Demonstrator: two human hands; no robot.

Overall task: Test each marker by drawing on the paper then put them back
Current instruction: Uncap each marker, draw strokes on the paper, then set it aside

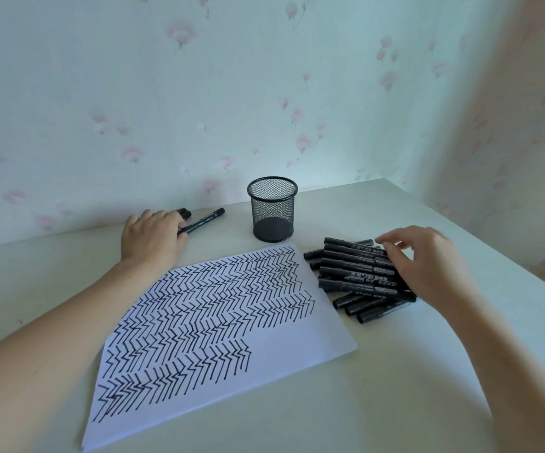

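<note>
Paper (219, 322) is nearly filled with zigzags. Your left hand (152, 235) grips markers (201, 220) upper left; your right hand (428, 259), fingers loose, touches the marker pile (356, 276); the cup (272, 209) stands empty.

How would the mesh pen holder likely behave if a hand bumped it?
The mesh pen holder looks empty and thin-walled, so probably light and easily slid. It stands upright on a flat round base, so it may tip from a knock near the rim, then roll.
</note>
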